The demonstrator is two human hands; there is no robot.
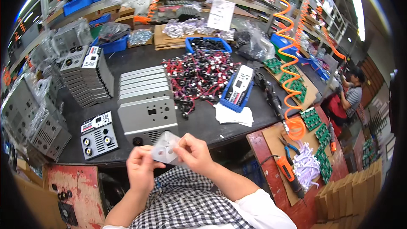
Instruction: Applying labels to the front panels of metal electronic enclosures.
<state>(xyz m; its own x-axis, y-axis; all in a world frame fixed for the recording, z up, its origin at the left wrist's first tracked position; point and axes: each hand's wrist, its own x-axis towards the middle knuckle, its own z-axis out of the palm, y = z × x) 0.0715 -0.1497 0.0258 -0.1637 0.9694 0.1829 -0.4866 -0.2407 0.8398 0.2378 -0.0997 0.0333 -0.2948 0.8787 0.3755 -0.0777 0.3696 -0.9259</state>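
Observation:
Between my two hands is a small translucent whitish piece with round holes or spots (pixel 164 149); whether it is a sheet or a small bag I cannot tell. The fingers of my left hand (pixel 141 166) pinch its left edge. At its right edge, my right hand (pixel 194 152) grips it between thumb and fingers. Just beyond my hands stands a row of grey metal panels (pixel 146 109), the front one with a small square window and slots. Left of them lies a panel with dials and a printed label strip (pixel 98 135).
A stack of grey panels (pixel 87 74) stands at the left. Red and black wired parts (pixel 203 74) heap behind; a blue tray (pixel 238 91) holds label plates. At right are an orange power screwdriver (pixel 288 171), pliers (pixel 289 149), green circuit boards (pixel 324 138) and a hanging orange coiled hose (pixel 294 129).

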